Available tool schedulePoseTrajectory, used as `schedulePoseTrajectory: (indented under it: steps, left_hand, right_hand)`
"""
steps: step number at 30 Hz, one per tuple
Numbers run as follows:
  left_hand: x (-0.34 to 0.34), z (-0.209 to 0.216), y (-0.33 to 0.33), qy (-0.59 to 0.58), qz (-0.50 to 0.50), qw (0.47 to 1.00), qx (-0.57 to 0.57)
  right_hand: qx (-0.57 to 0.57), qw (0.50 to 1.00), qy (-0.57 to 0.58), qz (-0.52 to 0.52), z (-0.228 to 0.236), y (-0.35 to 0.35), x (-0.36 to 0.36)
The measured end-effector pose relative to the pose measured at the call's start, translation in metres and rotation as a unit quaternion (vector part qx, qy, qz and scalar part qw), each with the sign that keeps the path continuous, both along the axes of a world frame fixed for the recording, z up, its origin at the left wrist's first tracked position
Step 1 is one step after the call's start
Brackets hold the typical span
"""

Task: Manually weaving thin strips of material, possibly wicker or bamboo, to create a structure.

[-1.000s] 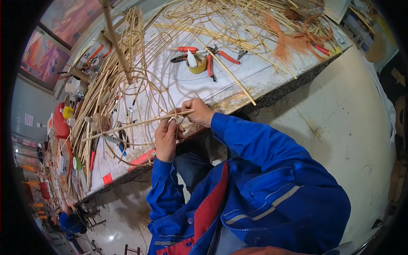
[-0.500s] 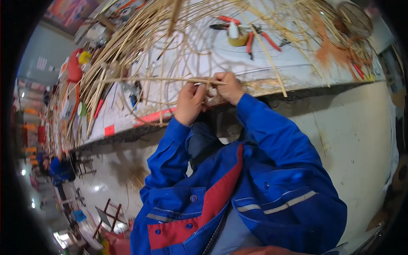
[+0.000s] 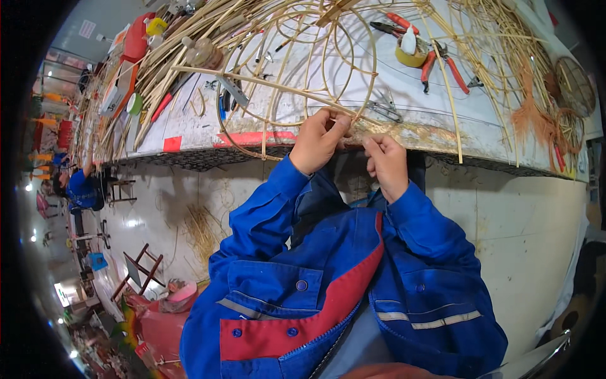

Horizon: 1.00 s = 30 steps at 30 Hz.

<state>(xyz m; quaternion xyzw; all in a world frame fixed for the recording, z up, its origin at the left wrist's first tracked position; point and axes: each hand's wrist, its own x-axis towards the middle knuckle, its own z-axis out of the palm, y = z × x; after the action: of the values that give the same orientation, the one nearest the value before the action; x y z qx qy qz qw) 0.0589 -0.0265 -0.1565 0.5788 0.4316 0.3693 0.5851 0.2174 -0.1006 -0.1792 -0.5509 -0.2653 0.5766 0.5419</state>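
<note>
My left hand (image 3: 320, 140) is closed, thumb against fingers, around the right end of a thin bamboo strip (image 3: 252, 81) that slants up to the left. Beneath this strip lies a frame of bent bamboo hoops (image 3: 375, 63), tied at several joints and reaching past the table's front edge. To the right and slightly nearer me, my right hand (image 3: 387, 165) is apart from the strip. Its thumb and fingertips are pinched together; whatever they hold is too small to make out. A grey metal clamp (image 3: 233, 91) sits by the strip's left part.
Red-handled pliers (image 3: 447, 63) lie right of the frame, beside a white bottle (image 3: 409, 42) standing in a yellow tape roll (image 3: 411, 57). Long bamboo strips (image 3: 161, 69) are heaped at the left. Another person (image 3: 85, 188) is at the far left.
My right hand has left the strip and moved right and toward me. The strip now slants down to the right, with my left hand near its end. The view has shifted, showing more of the frame.
</note>
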Motion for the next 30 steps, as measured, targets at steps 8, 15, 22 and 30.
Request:
schedulePoseTrajectory:
  steps: [8,15,22,30]
  left_hand:
    - [-0.011,-0.004,-0.004,0.036,-0.001,0.999,0.03]
    - [-0.017,-0.003,0.006,0.043,-0.032,0.997,-0.059]
    - [-0.014,0.013,0.01,0.14,-0.056,0.984,-0.097]
    - [-0.008,0.006,0.0,0.026,-0.005,0.999,0.04]
  right_hand:
    - [-0.005,0.997,0.019,0.074,0.01,0.0,-0.001]
    - [-0.023,0.94,0.318,0.122,0.013,0.024,-0.005]
    - [-0.014,0.894,0.421,0.154,0.0,0.032,-0.002]
    - [0.034,0.99,0.125,0.052,0.01,0.009,-0.004]
